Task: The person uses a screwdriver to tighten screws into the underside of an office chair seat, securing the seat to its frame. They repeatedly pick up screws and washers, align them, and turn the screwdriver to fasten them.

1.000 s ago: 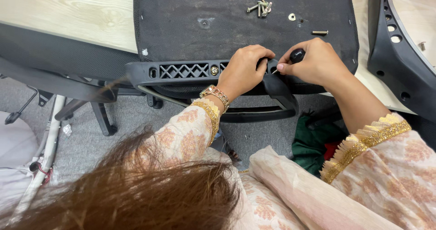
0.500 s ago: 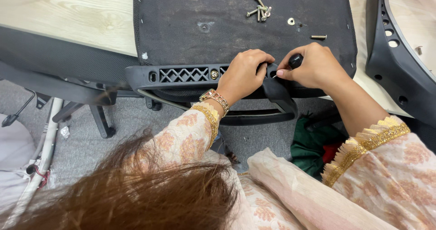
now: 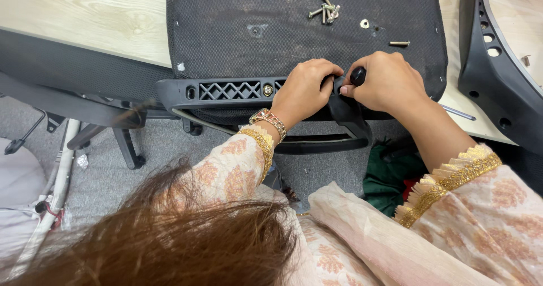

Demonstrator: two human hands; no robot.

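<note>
A black chair seat lies upside down on a light wooden table. A black plastic armrest bracket with a lattice pattern and a brass screw runs along its near edge. My left hand grips this bracket near its right end. My right hand holds a tool with a black rounded handle against the same spot, right beside the left hand. Several loose screws, a washer and a single bolt lie on the seat's underside just beyond my hands.
A black curved plastic chair part with holes lies at the right on the table. A mesh chair and its base stand below the table edge at the left. Green cloth sits near my lap. My hair fills the lower left.
Both hands stay on the bracket's right end; the right hand with the tool has shifted only slightly. The view has drifted a little.
</note>
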